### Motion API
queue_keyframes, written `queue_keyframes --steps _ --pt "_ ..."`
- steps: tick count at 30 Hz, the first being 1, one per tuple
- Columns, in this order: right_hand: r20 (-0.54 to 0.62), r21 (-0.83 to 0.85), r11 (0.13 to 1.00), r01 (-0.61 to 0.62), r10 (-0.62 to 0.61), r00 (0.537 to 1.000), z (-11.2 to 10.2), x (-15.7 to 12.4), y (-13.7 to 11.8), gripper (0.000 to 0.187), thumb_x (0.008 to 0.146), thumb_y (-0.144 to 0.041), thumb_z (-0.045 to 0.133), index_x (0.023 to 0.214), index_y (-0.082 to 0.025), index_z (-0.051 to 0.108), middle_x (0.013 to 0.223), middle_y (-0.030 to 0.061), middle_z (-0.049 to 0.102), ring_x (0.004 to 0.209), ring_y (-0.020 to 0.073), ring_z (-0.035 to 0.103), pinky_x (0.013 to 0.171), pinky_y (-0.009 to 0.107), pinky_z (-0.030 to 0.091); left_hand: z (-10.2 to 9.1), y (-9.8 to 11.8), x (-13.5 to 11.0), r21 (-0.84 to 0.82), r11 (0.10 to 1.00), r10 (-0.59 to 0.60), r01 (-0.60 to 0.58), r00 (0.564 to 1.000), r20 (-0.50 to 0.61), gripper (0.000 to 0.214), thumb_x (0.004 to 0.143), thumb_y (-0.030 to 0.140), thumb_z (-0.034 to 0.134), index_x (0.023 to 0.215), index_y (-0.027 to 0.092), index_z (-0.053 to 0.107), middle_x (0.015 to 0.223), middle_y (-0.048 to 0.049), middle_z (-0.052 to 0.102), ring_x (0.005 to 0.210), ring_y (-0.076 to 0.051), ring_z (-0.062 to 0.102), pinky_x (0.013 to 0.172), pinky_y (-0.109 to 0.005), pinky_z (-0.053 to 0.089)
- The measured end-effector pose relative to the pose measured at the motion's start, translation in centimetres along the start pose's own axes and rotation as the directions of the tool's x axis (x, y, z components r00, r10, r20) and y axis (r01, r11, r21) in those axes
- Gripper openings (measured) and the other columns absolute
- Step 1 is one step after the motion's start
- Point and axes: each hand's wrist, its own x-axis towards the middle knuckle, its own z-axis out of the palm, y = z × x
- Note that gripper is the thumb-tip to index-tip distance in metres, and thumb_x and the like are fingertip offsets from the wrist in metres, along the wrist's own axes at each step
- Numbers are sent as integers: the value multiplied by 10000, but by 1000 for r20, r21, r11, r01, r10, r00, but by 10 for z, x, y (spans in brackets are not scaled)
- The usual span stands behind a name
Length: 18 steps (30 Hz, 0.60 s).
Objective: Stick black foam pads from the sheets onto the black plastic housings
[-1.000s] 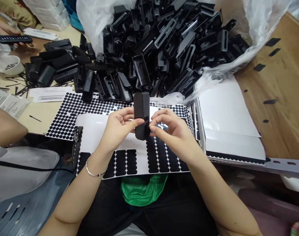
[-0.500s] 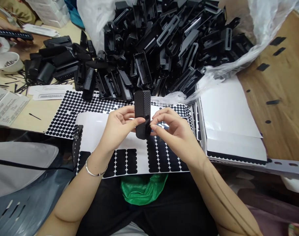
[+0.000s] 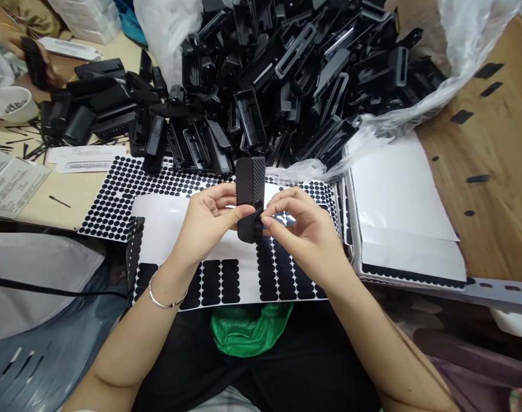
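Upright between my hands is a long black plastic case (image 3: 249, 183) with a carbon-fibre-like weave on its face. My left hand (image 3: 213, 220) grips its left side, thumb across the front and fingers behind. My right hand (image 3: 301, 229) has its thumb and fingertips pinched together at the lower right edge of the case; whatever they pinch is too small to make out. A bluish, shiny patch shows under the right fingers. Below both hands lies a white sheet of black stickers (image 3: 220, 280).
A heap of similar black cases (image 3: 287, 74) fills a clear plastic bag (image 3: 415, 117) at the back. Another sheet holds round black dots (image 3: 110, 203). White sheets (image 3: 402, 194) are stacked at right beside a wooden board (image 3: 493, 229). A co-worker's hand (image 3: 48, 71) holds a black case at far left.
My hands and the case stay almost in place, with the case turned very slightly. At far left, the co-worker's black case has swung from lying level to standing upright.
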Motion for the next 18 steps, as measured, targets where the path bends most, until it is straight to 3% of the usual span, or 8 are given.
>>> queue_keyframes --steps 18 --pt "-124 -58 994 92 -99 987 6 -4 -1 107 827 -197 731 737 -238 691 927 42 567 822 193 611 575 314 615 -1 -1 1 -66 997 -31 33 999 33 370 644 354 918 917 183 737 851 -52 791 742 -223 762 593 -293 655"
